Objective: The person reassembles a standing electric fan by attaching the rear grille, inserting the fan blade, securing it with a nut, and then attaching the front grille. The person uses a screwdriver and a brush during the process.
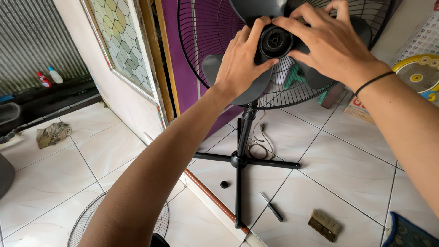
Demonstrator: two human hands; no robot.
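A black standing fan rises in front of me on a cross-shaped base (238, 161), its rear wire guard (201, 32) open to the front. My left hand (242, 59) presses on the dark grey fan blade (244, 89) beside the round black hub (275, 42). My right hand (327, 39), a black band on its wrist, grips the hub and blade from the right, fingers curled over the top. Both hands hold the blade assembly on the motor shaft.
On the white tiled floor lie a small black knob (224, 185), a dark screwdriver (272, 207), a brush (324, 225) and the fan's coiled cord (261, 142). The detached front wire guard (84, 222) rests at lower left. A rag (52, 133) lies by the doorway; a purple wall stands behind.
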